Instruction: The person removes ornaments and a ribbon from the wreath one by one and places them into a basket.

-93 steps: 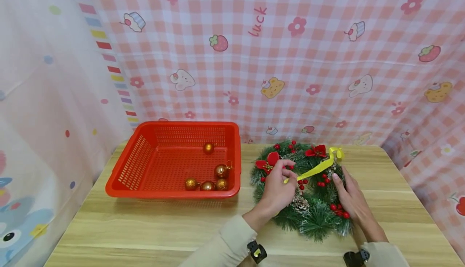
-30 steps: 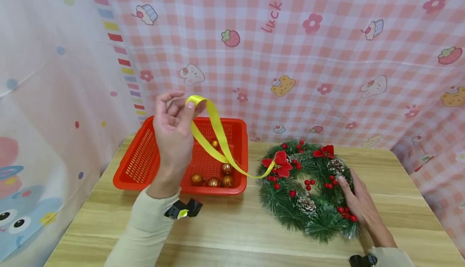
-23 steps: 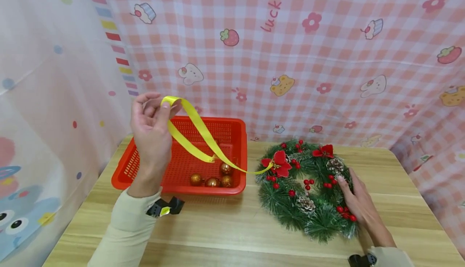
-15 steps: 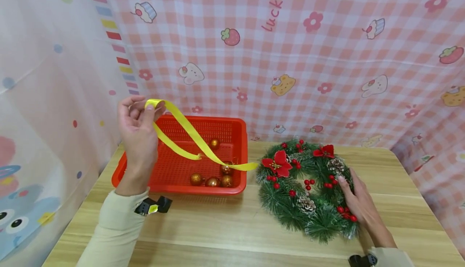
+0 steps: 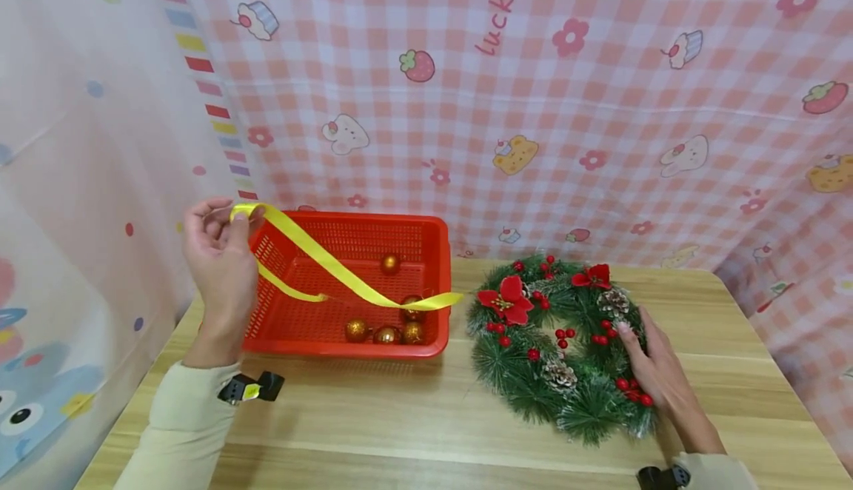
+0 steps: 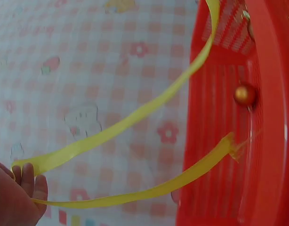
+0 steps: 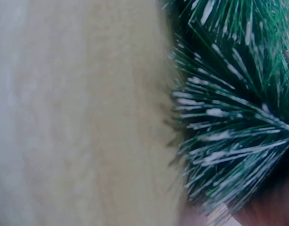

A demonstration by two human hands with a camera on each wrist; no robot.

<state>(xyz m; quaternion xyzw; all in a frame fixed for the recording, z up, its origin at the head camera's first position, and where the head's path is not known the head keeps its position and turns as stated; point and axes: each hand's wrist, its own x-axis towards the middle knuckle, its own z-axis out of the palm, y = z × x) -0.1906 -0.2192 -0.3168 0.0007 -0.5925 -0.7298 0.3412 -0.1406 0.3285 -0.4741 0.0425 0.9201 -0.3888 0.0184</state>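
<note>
Over the left end of the red plastic basket, my left hand pinches a yellow ribbon between thumb and fingers. Its two lengths trail down to the right; one end hangs inside the basket, the other reaches past the basket's right rim, apart from the wreath. A green Christmas wreath with red flowers, berries and pinecones lies on the table. My right hand grips its right edge, thumb on top, the other fingers partly hidden. In the right wrist view, frosted needles hide most of that hand.
Several gold baubles lie in the basket, among them a shiny bauble towards the back. The wooden table backs onto a pink checked curtain. A white printed curtain hangs at the left.
My left hand has drawn the ribbon away from the wreath, leftward across the basket, and lowered slightly most recently. The ribbon's trailing end has come off the wreath. My right hand stays on the wreath.
</note>
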